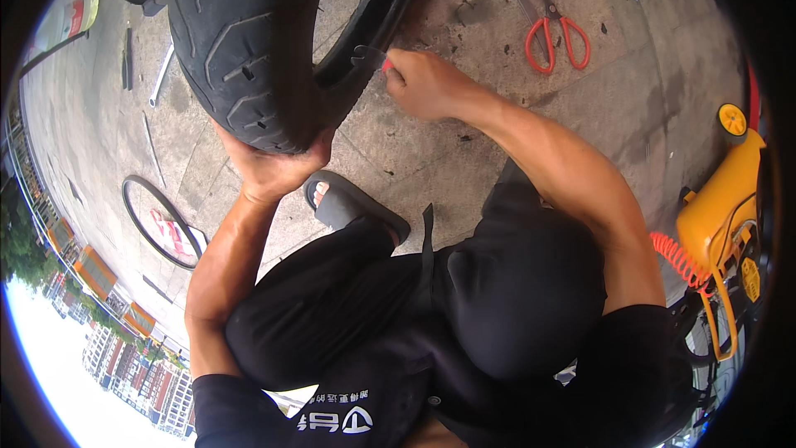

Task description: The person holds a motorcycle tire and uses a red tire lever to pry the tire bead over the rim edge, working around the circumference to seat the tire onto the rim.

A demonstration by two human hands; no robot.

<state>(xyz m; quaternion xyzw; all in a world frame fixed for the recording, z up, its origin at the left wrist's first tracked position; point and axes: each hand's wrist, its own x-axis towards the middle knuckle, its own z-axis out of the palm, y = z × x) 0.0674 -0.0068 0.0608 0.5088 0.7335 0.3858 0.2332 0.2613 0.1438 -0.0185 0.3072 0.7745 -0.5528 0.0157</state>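
A black treaded rubber tire [224, 41] stands tilted in front of me, its hollow inside turned to the right. From below, my left hand [269, 168] grips its near edge, with fingers wrapped out of sight behind the rubber. My right hand [427, 87] is closed around a small hook tool [386, 65], of which a bit of red handle shows. The thin curved metal tip points at the tire's right-hand edge; whether it touches the rubber I cannot tell.
Red-handled scissors [554, 29] lie open on the paved ground at upper right. A yellow air compressor [720, 199] with a coiled orange hose [680, 261] stands at far right. To the left lie a wrench [162, 75] and a thin black ring [137, 224] over a packet.
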